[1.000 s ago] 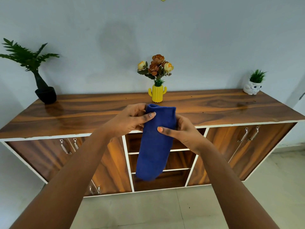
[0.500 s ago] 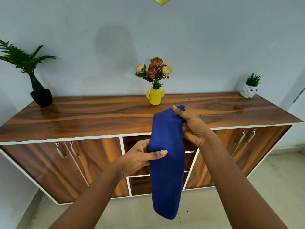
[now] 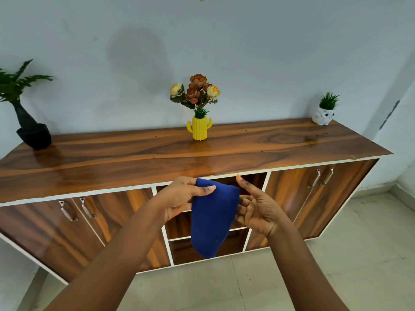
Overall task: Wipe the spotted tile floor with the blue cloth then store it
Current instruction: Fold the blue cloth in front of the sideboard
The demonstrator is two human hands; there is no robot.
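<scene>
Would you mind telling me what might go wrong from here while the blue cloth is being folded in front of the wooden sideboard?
1. Only the left hand pinches the blue cloth; the right hand is open beside it, so the cloth could slip to the pale tile floor.
2. The cloth hangs loose and uneven, so it may bunch when pushed into the open shelf compartment of the wooden sideboard.
</scene>
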